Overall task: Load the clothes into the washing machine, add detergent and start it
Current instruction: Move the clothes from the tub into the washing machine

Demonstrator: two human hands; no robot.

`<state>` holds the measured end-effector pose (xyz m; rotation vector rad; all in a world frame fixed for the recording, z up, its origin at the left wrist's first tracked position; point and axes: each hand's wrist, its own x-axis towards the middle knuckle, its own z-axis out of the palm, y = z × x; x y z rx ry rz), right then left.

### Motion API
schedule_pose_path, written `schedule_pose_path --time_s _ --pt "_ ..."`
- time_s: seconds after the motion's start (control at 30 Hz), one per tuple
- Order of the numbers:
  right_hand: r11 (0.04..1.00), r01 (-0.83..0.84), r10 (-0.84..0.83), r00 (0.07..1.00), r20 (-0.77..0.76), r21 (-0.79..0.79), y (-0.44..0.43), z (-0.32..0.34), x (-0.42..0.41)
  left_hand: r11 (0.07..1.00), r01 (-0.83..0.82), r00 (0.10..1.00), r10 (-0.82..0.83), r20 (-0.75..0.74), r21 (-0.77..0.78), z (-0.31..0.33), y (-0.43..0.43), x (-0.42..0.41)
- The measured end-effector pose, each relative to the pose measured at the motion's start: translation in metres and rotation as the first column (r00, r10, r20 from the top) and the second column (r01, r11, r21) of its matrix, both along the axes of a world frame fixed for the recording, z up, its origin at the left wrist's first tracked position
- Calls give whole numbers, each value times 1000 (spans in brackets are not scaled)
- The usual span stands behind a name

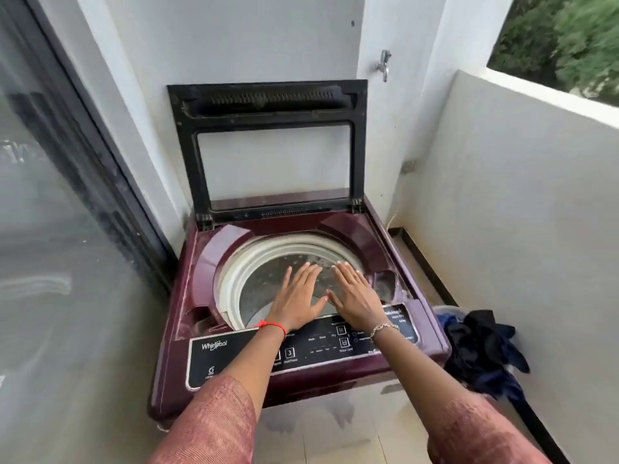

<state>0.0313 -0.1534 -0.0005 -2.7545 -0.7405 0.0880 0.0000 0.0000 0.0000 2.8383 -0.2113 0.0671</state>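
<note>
On a narrow balcony, a maroon top-loading washing machine [378, 242] is seen against the back wall with its black-framed lid [187, 145] raised upright. The drum [268, 279] is exposed, and no garment can be made out inside it. Over the front of the drum opening, the left hand [298, 299] and the right hand [355, 296] are held side by side, palms down, fingers straight and spread, with nothing grasped; whether they touch the rim cannot be told. A red thread [273, 327] is worn on the left wrist and a chain bracelet [383, 328] on the right. The control panel [234, 356] lies just below the wrists. The dark clothes [482, 346] are heaped in a basket [447, 309] on the floor just beside the machine's right side. A tap [383, 65] is fixed to the wall above.
</note>
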Motion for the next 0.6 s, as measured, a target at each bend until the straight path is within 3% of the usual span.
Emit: schedule_pose_path --time_s 0.23,0.43,0.6 --pt "962 254 -260 965 42 102 -63 13 -7 975 222 973 -220 63 -27 9 -59 26" --pt "895 442 -445 894 53 67 -149 9 -7 905 425 903 -419 98 -40 23 -148 61" --pt "837 545 -547 835 53 55 -221 -7 10 858 513 858 -513 -28 -9 24 -231 95"
